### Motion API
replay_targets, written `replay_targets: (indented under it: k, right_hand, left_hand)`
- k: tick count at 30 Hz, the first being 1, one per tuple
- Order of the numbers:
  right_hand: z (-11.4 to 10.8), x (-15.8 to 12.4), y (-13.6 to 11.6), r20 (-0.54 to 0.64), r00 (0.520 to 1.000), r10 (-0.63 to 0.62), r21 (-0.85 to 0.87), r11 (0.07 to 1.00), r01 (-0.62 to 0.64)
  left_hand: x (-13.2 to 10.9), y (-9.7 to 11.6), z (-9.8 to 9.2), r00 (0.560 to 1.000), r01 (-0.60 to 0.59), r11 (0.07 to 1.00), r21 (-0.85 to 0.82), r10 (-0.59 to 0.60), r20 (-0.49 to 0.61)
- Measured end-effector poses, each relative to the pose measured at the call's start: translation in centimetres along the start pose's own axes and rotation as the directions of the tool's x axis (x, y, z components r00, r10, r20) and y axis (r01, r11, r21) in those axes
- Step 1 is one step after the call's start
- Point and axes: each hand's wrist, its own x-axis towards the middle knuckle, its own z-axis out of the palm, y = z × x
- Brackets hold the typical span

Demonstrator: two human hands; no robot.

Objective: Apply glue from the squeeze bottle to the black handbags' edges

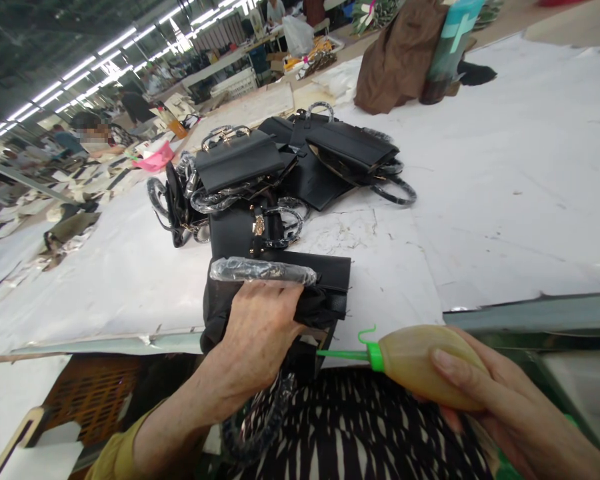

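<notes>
My left hand is closed on a black handbag at the table's front edge, its fingers hidden under a plastic-wrapped handle. A second wrapped handle hangs down over my lap. My right hand is wrapped round a glue squeeze bottle with yellowish contents and a green cap. Its thin green nozzle points left, with the tip at the bag's right lower edge; whether it touches I cannot tell. Just beyond lies another black handbag with a gold clasp.
Several black handbags with wrapped handles are piled mid-table. A brown cloth bag and a bottle with a blue lid stand at the back right. An orange crate sits below the table edge at left. People work farther back.
</notes>
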Motion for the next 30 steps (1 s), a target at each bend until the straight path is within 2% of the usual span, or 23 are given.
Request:
replay_targets:
  k: [3, 7, 10, 13, 16, 19, 26, 30]
  right_hand:
    - [-0.2, -0.3, 0.2, 0.148, 0.988, 0.034, 0.030, 0.999, -0.038]
    - [-0.6, -1.0, 0.3, 0.227, 0.974, 0.021, -0.038, 0.999, -0.013]
    - [-0.9, -1.5, 0.0, 0.192, 0.981, -0.011, -0.128, 0.991, 0.036]
    - [-1.2, -1.9, -0.5, 0.116, 0.992, -0.049, -0.290, 0.954, 0.081]
    - [-1.5, -2.4, -0.8, 0.038, 0.985, -0.167, -0.455, 0.875, 0.166]
    - [-1.6, -2.5, -1.1, -0.027, 0.955, -0.295, -0.573, 0.787, 0.227]
    - [-1.0, -1.2, -2.6, 0.001, 0.901, -0.434, -0.630, 0.699, 0.337]
    - [-0.7, -0.8, -3.4, 0.015, 0.892, -0.452, -0.675, 0.654, 0.343]
  left_hand:
    - [0.0, 0.0, -0.1, 1.000, 0.009, 1.000, 0.014, -0.009, 0.004]
    - [0.1, 0.2, -0.1, 1.000, 0.023, 0.999, 0.030, -0.023, 0.001]
    - [0.2, 0.3, -0.2, 1.000, 0.020, 0.999, 0.034, -0.020, 0.001]
    - [0.3, 0.5, -0.3, 1.000, 0.021, 0.999, 0.032, -0.021, 0.007]
    - [0.4, 0.5, -0.4, 1.000, 0.017, 0.999, 0.034, -0.017, 0.016]
    - [0.3, 0.4, -0.4, 1.000, 0.008, 1.000, 0.029, -0.008, 0.018]
    - [0.3, 0.1, -0.9, 0.998, 0.013, 1.000, 0.003, -0.013, 0.054]
    - [0.7, 0.1, -1.8, 0.997, 0.016, 1.000, 0.027, -0.018, 0.074]
